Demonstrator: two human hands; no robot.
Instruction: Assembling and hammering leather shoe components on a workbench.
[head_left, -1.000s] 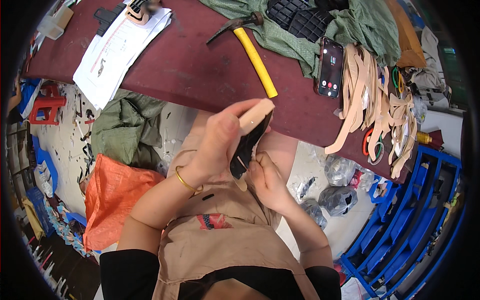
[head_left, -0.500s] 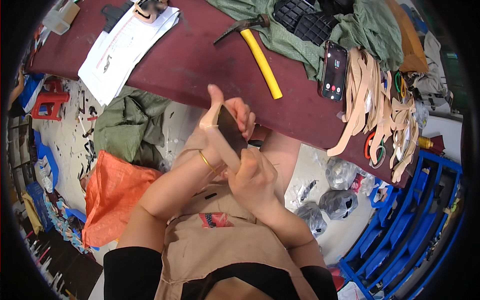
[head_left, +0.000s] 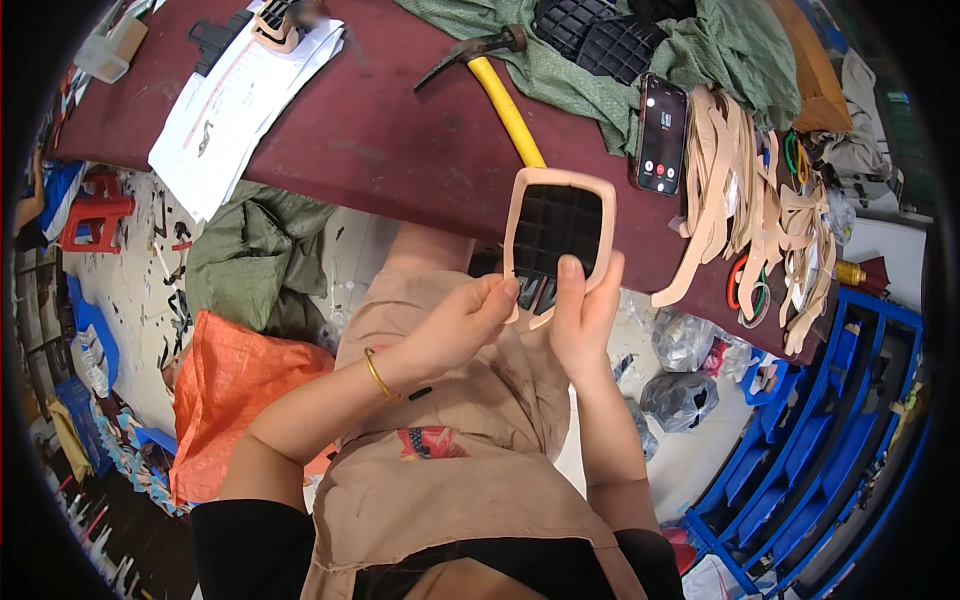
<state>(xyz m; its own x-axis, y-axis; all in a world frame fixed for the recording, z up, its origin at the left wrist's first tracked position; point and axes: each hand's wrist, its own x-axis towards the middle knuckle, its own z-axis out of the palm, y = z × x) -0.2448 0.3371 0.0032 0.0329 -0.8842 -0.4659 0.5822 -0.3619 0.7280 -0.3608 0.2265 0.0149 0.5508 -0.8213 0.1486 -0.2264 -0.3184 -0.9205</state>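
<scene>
Both my hands hold a black plastic shoe-platform-like piece [head_left: 560,225] with a grid of ribs, its rounded edge wrapped in a beige strip [head_left: 566,177]. At its lower left corner, my left hand [head_left: 465,322] pinches the strip's end between thumb and fingers. My right hand [head_left: 588,318] grips the lower right side, thumb pressed on the black face and fingers behind. A gap shows in the strip at the bottom, where one end [head_left: 542,320] sticks out. Behind the piece lies a hammer [head_left: 505,110] with a yellow handle, its lower end hidden.
On the maroon tabletop [head_left: 360,130] are papers [head_left: 225,110], a phone [head_left: 661,135], bundled beige strips [head_left: 715,190], scissors [head_left: 737,285] and similar black grid pieces [head_left: 610,45] on green cloth. An orange sack [head_left: 230,400] stands at left; a blue rack [head_left: 820,450] is at right.
The piece has moved right and away from me and turned from edge-on to show its ribbed face. My left hand went from beneath it to its lower left corner; my right hand shifted right.
</scene>
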